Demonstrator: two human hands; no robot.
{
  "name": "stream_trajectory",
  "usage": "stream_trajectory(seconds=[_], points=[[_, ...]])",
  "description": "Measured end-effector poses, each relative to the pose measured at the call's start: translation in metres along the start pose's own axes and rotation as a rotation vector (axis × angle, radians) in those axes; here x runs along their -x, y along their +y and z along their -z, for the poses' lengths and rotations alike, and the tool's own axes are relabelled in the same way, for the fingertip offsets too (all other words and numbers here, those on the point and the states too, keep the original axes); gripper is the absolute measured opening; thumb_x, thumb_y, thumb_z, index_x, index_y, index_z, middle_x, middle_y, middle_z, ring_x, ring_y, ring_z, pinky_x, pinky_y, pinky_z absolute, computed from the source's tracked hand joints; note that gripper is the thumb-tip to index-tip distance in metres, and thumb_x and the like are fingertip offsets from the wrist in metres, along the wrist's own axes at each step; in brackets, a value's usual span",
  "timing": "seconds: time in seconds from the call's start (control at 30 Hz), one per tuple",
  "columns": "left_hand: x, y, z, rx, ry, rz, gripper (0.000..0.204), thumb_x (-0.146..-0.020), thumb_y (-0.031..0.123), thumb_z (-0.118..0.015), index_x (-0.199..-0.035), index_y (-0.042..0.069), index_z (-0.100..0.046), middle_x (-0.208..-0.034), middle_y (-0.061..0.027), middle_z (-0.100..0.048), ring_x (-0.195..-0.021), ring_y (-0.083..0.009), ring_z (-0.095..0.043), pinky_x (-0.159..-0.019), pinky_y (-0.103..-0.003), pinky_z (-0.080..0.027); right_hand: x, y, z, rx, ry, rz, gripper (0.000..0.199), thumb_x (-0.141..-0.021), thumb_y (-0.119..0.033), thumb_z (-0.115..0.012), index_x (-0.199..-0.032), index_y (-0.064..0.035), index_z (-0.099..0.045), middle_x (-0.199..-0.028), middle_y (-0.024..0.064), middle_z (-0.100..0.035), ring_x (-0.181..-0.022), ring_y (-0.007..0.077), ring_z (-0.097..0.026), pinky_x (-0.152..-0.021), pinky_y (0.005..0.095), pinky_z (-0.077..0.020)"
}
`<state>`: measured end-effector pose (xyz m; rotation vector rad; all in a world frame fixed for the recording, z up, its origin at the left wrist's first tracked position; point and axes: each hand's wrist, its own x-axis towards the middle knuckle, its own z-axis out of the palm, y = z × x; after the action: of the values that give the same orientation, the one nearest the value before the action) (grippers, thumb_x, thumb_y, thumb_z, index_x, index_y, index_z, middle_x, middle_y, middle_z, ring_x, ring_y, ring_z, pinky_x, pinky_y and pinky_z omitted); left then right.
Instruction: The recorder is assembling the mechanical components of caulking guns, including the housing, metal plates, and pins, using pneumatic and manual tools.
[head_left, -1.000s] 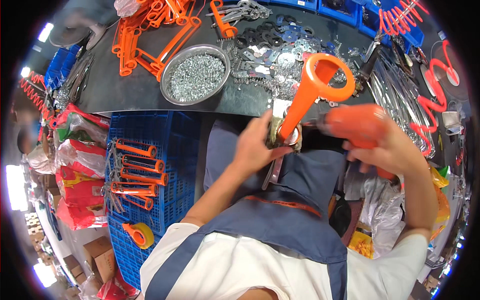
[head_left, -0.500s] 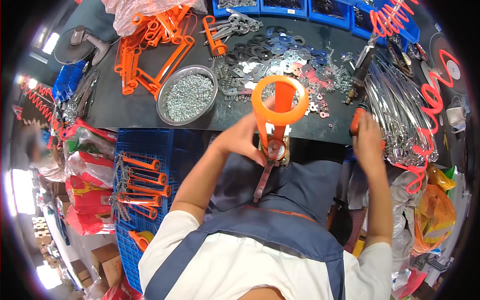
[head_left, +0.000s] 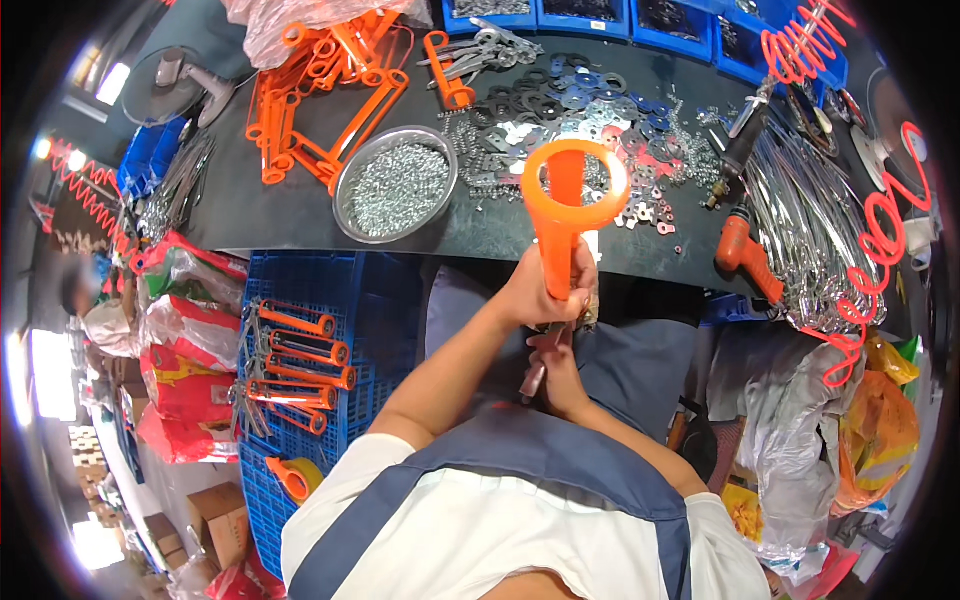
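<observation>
An orange part with a large ring at its top (head_left: 560, 262) stands upright at the table's front edge. My left hand (head_left: 528, 288) is wrapped around its lower body, the fingers closed. Beneath, my right hand (head_left: 562, 378) closes around a metal lever (head_left: 533, 382) that hangs from the orange part; its fingertips are partly hidden. An orange power screwdriver (head_left: 742, 252) lies at the table's right front edge, apart from both hands. Left of the orange part is a metal bowl (head_left: 341, 208) full of small silver pieces.
Loose washers and small metal parts (head_left: 560, 100) cover the table's middle. Orange frames (head_left: 365, 115) are piled at the back left, with blue bins (head_left: 590, 22) behind. Long metal rods (head_left: 800, 220) and a red coiled hose (head_left: 875, 225) are on the right. A blue crate (head_left: 262, 490) bears more orange pieces.
My right hand has let go of the power screwdriver and come across to the metal lever. My left hand has tightened around the orange part, which now sits slightly further right in view.
</observation>
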<state>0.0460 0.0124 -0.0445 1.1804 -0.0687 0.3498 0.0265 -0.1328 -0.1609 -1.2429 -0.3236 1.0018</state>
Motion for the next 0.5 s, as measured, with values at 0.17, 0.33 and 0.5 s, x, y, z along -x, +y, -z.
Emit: stream_trajectory(seconds=[0.17,0.33,0.5], points=[[0.008,-0.005,-0.014,-0.114,0.209,-0.185,0.034,-0.073,-0.002,-0.066,-0.104,-0.002,-0.053,-0.091,-0.0082,-0.06,-0.078,-0.0112,-0.057,-0.067,-0.025,-0.048,0.001,-0.041,0.011,0.006,-0.158,-0.123,0.034,-0.094,-0.032,-0.047,-0.107,-0.0003,-0.05,-0.087,0.0072,-0.055,-0.076,0.0157,-0.056,-0.07,0.0287,-0.0469],[0.056,0.06,-0.031,0.379,-0.099,-0.033,0.041,-0.085,0.037,-0.06,-0.099,-0.001,-0.058,-0.085,-0.0125,-0.062,-0.077,-0.0205,-0.06,-0.068,-0.033,-0.051,0.007,-0.079,0.033,0.982,0.189,0.878,0.021,-0.09,-0.019,-0.053,-0.092,0.0011,-0.058,-0.076,0.0093,-0.06,-0.069,0.024,-0.059,-0.065,0.0319,-0.0467],[0.067,0.158,0.012,0.5,-0.152,-0.734,0.066,-0.079,0.053,-0.065,-0.112,-0.001,-0.048,-0.083,-0.0094,-0.057,-0.066,-0.0192,-0.056,-0.058,-0.035,-0.048,0.033,-0.117,0.055,0.62,-0.439,0.58,0.019,-0.081,-0.019,-0.062,-0.085,-0.0006,-0.058,-0.065,0.0097,-0.052,-0.059,0.0268,-0.053,-0.06,0.0324,-0.044]])
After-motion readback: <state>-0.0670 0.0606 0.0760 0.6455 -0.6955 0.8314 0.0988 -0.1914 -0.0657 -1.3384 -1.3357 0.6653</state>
